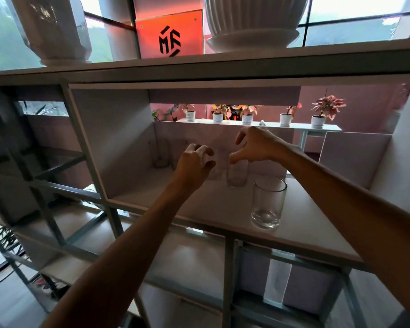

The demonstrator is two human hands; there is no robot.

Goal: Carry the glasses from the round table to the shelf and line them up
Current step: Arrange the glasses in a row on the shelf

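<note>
Head view: right hand [253, 145] pinches a glass [237, 172] by its rim on the shelf [199, 204]; left hand [194, 162] hovers empty. Another glass [268, 202] stands nearer; lining up unfinished.

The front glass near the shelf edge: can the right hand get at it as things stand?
Probably yes. The front glass stands alone near the shelf edge, its rim uncovered and nothing in front of it. The right hand is pinching the rim of the glass behind, so it must let go first.
</note>
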